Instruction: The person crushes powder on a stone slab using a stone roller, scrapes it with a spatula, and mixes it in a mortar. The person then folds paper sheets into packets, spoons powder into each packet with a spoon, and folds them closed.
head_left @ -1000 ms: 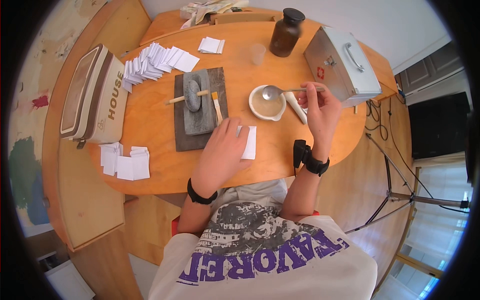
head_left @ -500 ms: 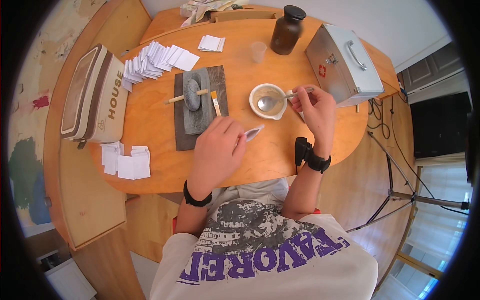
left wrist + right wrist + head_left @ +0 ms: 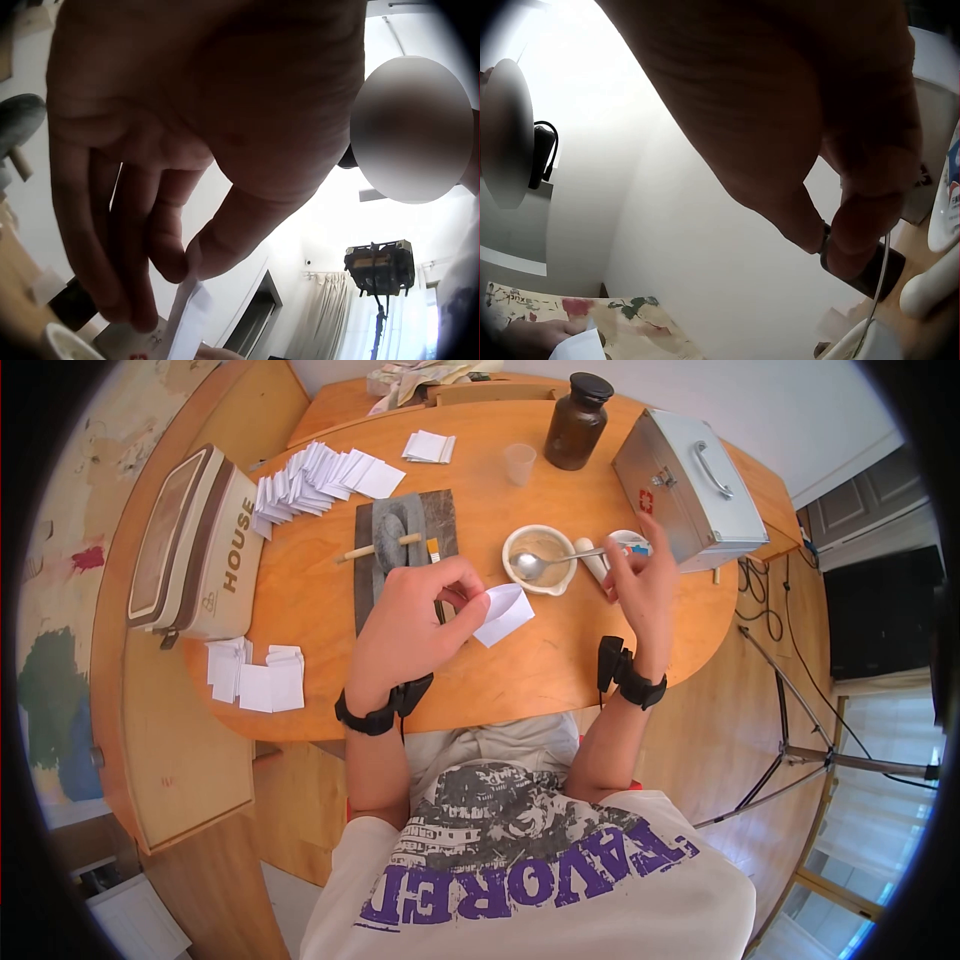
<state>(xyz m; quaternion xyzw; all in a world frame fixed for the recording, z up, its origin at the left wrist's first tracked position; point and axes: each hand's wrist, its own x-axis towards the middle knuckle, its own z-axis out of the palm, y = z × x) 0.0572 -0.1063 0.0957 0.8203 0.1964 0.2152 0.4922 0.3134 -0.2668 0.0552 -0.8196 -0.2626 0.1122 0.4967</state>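
Note:
My left hand (image 3: 410,620) pinches a small white paper packet (image 3: 505,617) between thumb and forefinger, its top edge parted. The same packet (image 3: 187,319) hangs below the fingertips in the left wrist view. The fingers of my right hand (image 3: 642,590) are at the handle of a metal spoon (image 3: 530,566), whose bowl is over the white mortar (image 3: 541,588) of beige paste-like stuff. In the right wrist view the spoon handle (image 3: 881,281) runs from the fingers down to the mortar. A white pestle (image 3: 590,560) lies beside the mortar, near my right fingers.
A stone grinding trough (image 3: 415,525) and a brush (image 3: 433,548) lie beyond my left hand. White packets (image 3: 315,480) fan out at the back left, more (image 3: 270,682) at the front left. A brown jar (image 3: 577,430), plastic cup (image 3: 518,463) and metal case (image 3: 690,490) stand behind.
My left hand has lifted the white packet off the table and turned it, so its mouth now shows parted. The spoon has come down to the mortar; my right forefinger now points up.

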